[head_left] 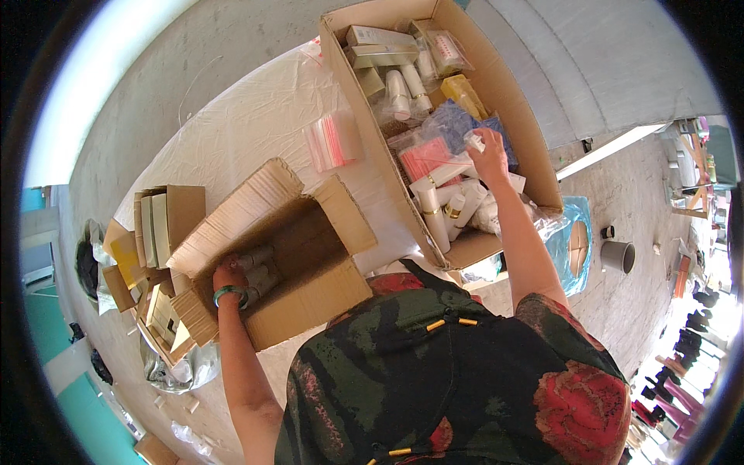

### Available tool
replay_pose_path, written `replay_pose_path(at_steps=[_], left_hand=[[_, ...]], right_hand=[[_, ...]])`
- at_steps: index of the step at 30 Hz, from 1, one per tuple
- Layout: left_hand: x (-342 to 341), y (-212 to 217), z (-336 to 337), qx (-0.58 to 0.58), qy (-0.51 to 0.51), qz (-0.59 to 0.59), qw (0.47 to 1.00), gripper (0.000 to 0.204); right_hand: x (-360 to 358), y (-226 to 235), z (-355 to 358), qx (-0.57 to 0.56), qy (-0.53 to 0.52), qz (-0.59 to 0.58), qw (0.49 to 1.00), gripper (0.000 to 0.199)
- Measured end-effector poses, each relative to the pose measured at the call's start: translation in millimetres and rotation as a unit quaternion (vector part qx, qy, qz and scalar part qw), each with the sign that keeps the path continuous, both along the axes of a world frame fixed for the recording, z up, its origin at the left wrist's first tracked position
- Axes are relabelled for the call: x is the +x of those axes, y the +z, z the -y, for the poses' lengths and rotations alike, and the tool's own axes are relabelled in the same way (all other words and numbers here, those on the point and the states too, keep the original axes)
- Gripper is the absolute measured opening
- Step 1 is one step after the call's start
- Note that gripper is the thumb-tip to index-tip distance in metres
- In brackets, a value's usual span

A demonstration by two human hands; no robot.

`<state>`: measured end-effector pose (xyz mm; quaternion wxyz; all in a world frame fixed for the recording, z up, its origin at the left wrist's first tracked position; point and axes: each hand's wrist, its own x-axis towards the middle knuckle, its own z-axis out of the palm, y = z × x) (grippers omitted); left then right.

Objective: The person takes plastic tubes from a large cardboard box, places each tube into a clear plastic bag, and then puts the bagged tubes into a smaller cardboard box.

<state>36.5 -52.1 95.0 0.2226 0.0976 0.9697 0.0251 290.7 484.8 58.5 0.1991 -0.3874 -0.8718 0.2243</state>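
My left hand (229,276), a green bangle at its wrist, reaches into a small open cardboard box (298,316). Its fingers are closed at the end of one of the pale cylindrical bottles (263,280) lying there in shadow; the fingertips are partly hidden. Over the large cardboard box (535,147), my right hand (491,161) pinches a small white piece (474,141), too small to name. Below that hand lie white bottles with gold bands (434,215), a bag of pink-red strips (425,158) and a blue folded packet (449,124).
White and gold cartons (381,46) and a yellow packet (463,94) fill the large box's far part. A bag of pink-striped pieces (332,141) lies on the white-covered table (252,116). More open cartons (159,225) stand at left; a grey cylinder (618,257) is on the floor.
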Motion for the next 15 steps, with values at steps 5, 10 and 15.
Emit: replay_pose_path(at_steps=[5,10,15], left_hand=[[-5,-22,23,0.032,-0.019,-0.031,0.999,0.025],[-3,-3,-2,0.064,0.099,0.053,0.992,0.025],[-6,-30,27,0.097,0.031,-0.020,0.995,0.027]], right_hand=[[-13,-12,19,-0.043,0.157,0.067,0.984,0.016],[-28,-50,39,0.098,0.333,0.371,0.862,0.023],[-34,-44,46,0.147,0.343,0.313,0.873,0.023]])
